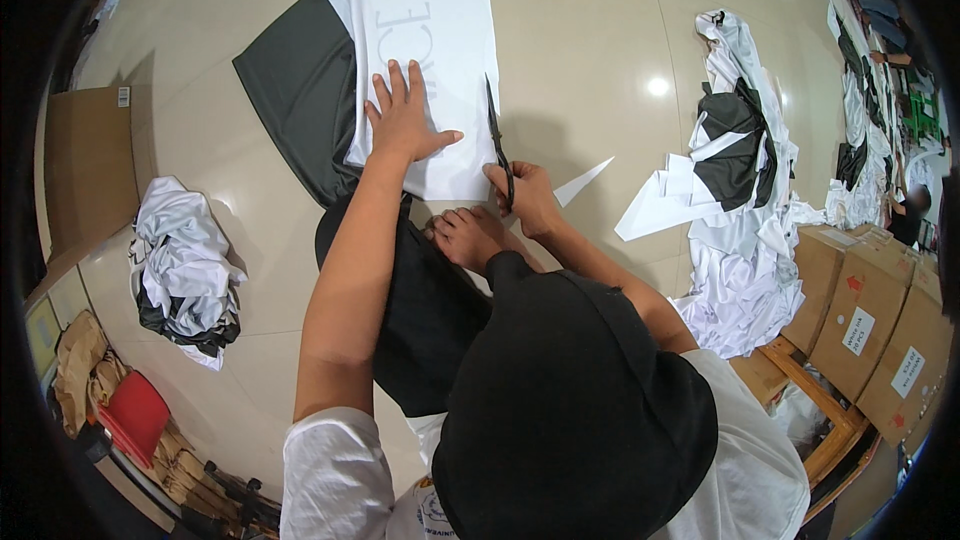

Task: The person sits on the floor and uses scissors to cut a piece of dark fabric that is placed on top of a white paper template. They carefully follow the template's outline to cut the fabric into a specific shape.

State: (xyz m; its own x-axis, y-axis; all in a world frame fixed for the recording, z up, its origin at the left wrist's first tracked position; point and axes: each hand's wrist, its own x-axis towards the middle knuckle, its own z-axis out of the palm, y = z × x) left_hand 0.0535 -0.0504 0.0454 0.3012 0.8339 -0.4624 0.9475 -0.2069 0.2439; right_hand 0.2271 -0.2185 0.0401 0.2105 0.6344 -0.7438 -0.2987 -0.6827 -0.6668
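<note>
A white cloth panel (455, 30) with faint grey lettering lies flat on the tiled floor, joined along its left side to dark grey cloth (300, 80). My left hand (403, 128) presses on the white part with its fingers spread. In my right hand (530, 196) is a pair of black scissors (495, 130), gripped by the handles. Their blades point away from me along the panel's right edge; whether they are parted is too fine to tell. My bare feet (468, 238) are close to the panel's near edge.
A pointed white offcut (585, 182) lies right of the scissors. Farther right spreads a long heap of white and dark cloth (735, 240), with cardboard boxes (850, 310) beyond. At left are a crumpled cloth pile (185, 260), a large carton (92, 155) and a red object (135, 418).
</note>
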